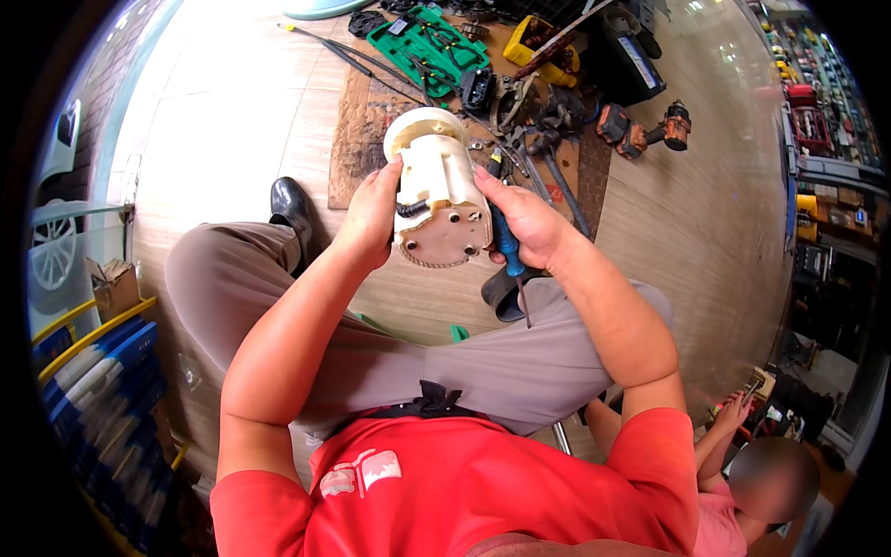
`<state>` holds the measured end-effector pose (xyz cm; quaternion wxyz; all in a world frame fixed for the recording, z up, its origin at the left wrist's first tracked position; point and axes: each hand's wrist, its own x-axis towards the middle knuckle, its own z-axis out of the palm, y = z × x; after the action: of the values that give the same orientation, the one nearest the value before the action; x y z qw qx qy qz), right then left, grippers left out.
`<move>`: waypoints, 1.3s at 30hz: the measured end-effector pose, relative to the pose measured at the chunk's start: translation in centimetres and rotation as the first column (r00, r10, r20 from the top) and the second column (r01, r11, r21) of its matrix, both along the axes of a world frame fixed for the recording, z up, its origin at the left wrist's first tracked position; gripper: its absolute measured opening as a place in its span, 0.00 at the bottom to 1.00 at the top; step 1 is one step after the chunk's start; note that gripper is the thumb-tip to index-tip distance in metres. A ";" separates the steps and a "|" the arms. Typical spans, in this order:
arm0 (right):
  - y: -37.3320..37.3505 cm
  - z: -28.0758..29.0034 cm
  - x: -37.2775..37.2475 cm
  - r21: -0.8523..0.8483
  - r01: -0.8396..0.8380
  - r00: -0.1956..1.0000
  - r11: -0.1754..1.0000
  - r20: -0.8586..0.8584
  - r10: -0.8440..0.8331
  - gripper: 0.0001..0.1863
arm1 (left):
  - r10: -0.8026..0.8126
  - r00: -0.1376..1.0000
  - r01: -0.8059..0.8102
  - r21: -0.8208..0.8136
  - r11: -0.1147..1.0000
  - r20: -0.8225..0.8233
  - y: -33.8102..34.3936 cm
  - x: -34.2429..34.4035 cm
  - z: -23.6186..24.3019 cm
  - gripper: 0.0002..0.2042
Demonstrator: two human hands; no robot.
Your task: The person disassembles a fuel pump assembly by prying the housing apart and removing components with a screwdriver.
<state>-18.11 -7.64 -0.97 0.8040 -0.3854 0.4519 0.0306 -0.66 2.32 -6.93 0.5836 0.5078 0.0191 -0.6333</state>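
Between my hands, above my lap, is a cream-white plastic fuel pump module point(436, 172). Its round flange points away from me, and its flat base with several round studs and a brownish mesh faces me. My left hand point(371, 215) grips its left side, beside a short black corrugated hose point(411, 209). My right hand point(531, 223) presses its thumb on the right side of the module. That same hand also holds a blue-handled screwdriver point(506, 243), its shaft pointing down toward my thigh. The fingers behind the module are partly hidden.
Beyond the module, a worn board point(353, 139) on the tiled floor carries a green tool case point(432, 51), a yellow bin point(543, 51) and loose tools. Two cordless power tools point(640, 132) lie right of it. A blue-and-yellow rack point(102, 399) stands left; another person point(729, 501) sits lower right.
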 end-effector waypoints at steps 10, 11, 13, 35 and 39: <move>0.0 0.0 -0.1 -0.017 0.004 1.000 1.000 -0.017 -0.004 0.31 | 0.012 0.999 -0.014 0.047 0.999 0.040 -0.2 -0.4 1.8 0.22; 0.0 0.0 -0.1 -0.018 0.003 1.000 1.000 -0.011 -0.003 0.31 | 0.011 0.999 -0.012 0.035 0.999 0.034 -0.1 -0.3 1.6 0.22; 0.0 -0.1 -0.1 -0.021 0.003 1.000 1.000 0.000 -0.003 0.32 | 0.006 1.000 -0.007 0.011 1.000 0.022 0.0 -0.2 0.8 0.22; -0.2 0.1 -0.6 0.007 0.012 1.000 1.000 0.027 -0.012 0.26 | 0.028 0.997 -0.020 0.106 0.994 -0.076 -0.2 -0.5 1.3 0.21; -0.2 0.4 -0.7 -0.017 0.014 0.999 1.000 0.047 -0.013 0.27 | 0.066 0.989 -0.053 0.103 0.993 -0.134 0.0 -0.9 0.6 0.22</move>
<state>-18.80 -7.88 -0.59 0.8112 -0.3900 0.4356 0.0120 -1.59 2.33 -6.30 0.5737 0.4904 0.1057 -0.6475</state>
